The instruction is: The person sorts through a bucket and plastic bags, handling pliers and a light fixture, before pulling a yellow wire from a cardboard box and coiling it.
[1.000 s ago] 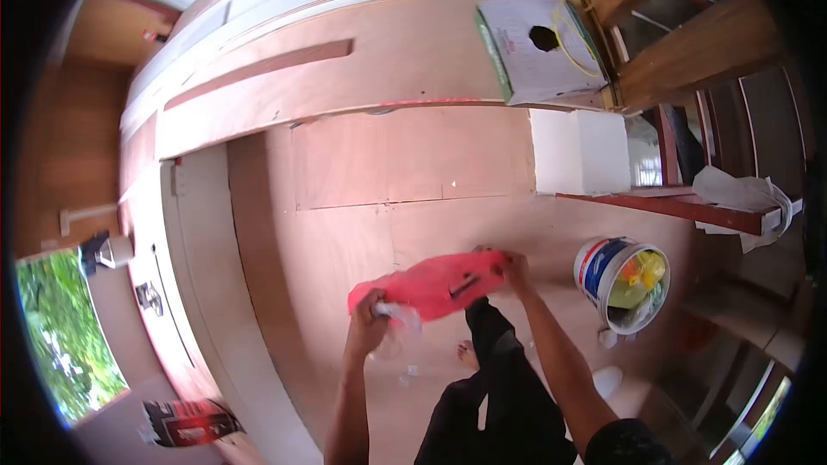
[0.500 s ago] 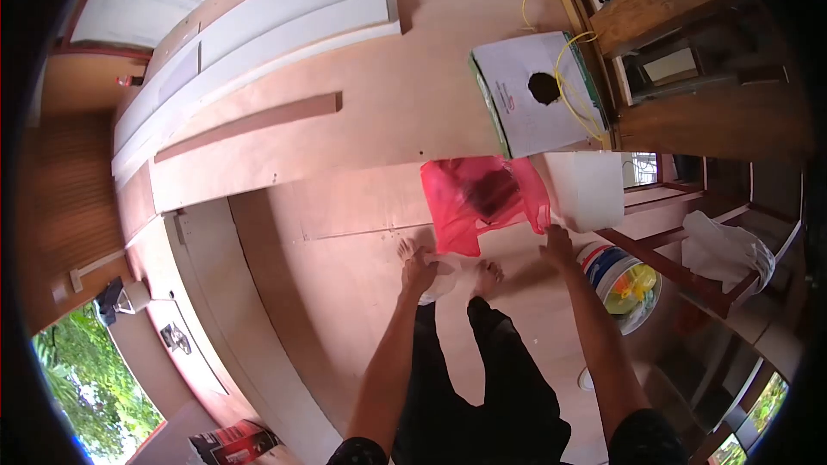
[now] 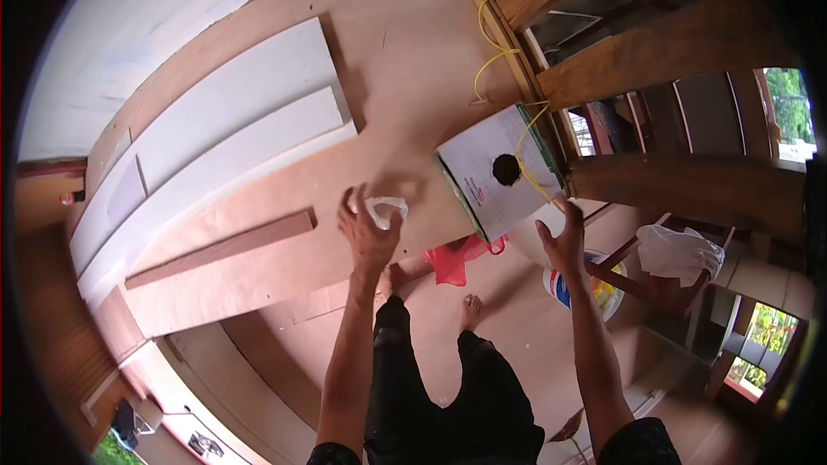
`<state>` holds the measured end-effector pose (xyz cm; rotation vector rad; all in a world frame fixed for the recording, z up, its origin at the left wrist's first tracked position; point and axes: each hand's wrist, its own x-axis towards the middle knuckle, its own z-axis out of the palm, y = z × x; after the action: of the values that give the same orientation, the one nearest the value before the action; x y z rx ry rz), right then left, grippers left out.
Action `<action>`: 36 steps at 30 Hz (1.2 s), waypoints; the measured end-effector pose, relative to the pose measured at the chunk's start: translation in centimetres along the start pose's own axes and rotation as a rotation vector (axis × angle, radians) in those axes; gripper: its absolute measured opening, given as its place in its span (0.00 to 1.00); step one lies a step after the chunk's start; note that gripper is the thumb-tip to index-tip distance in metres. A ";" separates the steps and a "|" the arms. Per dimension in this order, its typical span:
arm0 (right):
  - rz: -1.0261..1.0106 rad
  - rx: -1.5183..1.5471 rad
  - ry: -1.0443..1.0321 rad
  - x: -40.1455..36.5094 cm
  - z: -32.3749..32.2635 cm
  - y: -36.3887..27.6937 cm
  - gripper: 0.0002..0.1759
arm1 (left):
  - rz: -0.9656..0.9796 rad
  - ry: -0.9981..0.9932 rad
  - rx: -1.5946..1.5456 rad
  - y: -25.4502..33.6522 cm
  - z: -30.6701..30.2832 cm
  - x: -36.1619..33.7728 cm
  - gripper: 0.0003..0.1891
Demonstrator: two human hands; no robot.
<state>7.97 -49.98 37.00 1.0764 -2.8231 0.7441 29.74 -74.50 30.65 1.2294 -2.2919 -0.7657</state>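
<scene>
My left hand [image 3: 370,237] is above the wooden tabletop [image 3: 413,142], its fingers curved around a crumpled white plastic bag [image 3: 389,208]. To the right, my right hand [image 3: 564,241] has thumb and fingers apart with nothing between them. It is beside the near right corner of a cardboard box [image 3: 491,194] with a white top and a dark round hole. Below the table's edge shows a red plastic bag [image 3: 450,269], partly hidden by the tabletop and touched by neither hand.
White boards [image 3: 258,133] and a narrow brown wood strip [image 3: 224,245] lie on the tabletop. A yellow cord [image 3: 527,142] runs over the box. A bucket [image 3: 606,297] stands at lower right, near a hanging white plastic bag [image 3: 680,254]. Wooden beams [image 3: 637,56] border the right side.
Both hands have let go of the red bag, which is now lower by the table edge. They have risen, the left over the tabletop with the white plastic, the right beside the box. The view has shifted.
</scene>
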 end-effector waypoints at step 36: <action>0.475 0.398 -0.285 -8.7 7.4 -4.8 0.48 | -0.297 -0.192 -0.372 0.7 -16.6 -2.6 0.15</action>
<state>18.64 -50.98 30.79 0.5613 -3.3170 1.3305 40.54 -76.42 43.33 1.3769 -1.9991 -1.3998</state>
